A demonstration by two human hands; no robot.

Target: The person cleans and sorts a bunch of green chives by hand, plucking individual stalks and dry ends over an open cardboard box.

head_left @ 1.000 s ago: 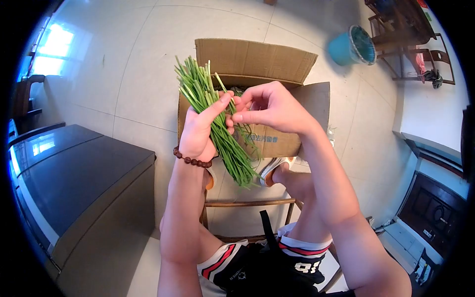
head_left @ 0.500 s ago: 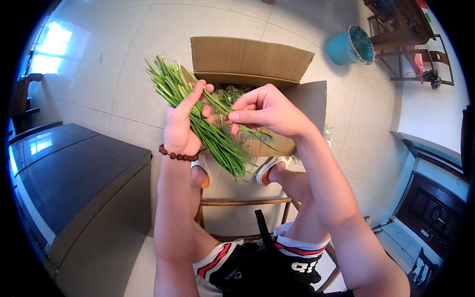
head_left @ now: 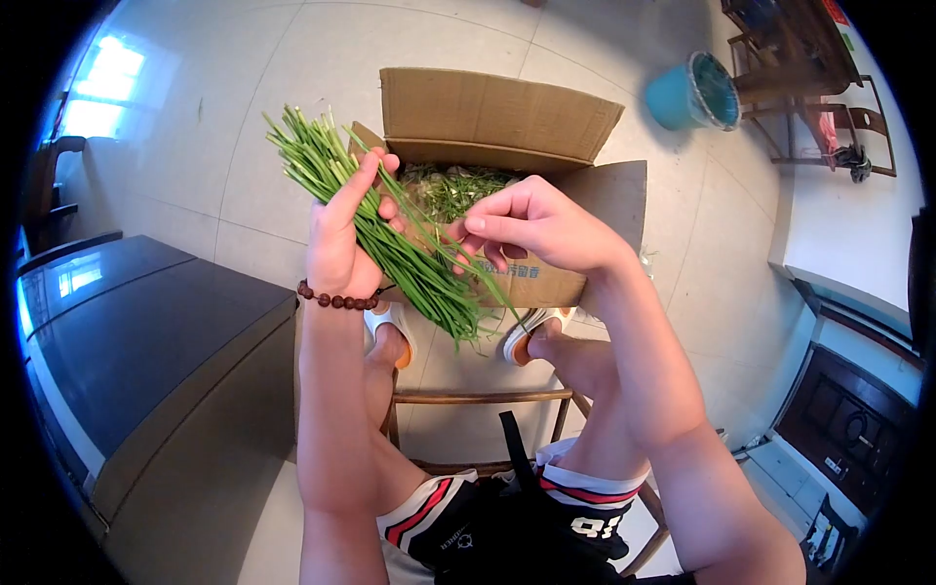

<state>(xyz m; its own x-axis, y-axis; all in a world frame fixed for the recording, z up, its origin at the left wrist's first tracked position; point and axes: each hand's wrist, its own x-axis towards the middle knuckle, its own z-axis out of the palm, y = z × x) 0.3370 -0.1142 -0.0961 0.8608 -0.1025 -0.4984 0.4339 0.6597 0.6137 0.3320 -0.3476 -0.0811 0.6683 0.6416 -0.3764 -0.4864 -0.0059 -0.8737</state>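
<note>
A bunch of long green chives [head_left: 414,268] lies slantwise in my left hand [head_left: 341,239], its pale cut ends up at the left and its leaf tips down at the right. The left thumb and fingers are closed around it. Beside the leaves, my right hand [head_left: 551,229] has its fingers curled and its thumb close to the index finger. A few loose leaves pass by its fingertips; whether it pinches any is unclear. Below both hands, an open cardboard box [head_left: 497,117] contains green scraps [head_left: 458,190].
A teal bucket [head_left: 673,97] with a plastic liner stands at the upper right near wooden furniture [head_left: 795,58]. A dark, glossy-topped cabinet [head_left: 127,331] is on the left. My feet in sandals [head_left: 531,336] rest in front of the box.
My left hand and the chives have shifted slightly left. The right hand has moved a little right, its thumb lifting from the separated leaves, which now hang more steeply.
</note>
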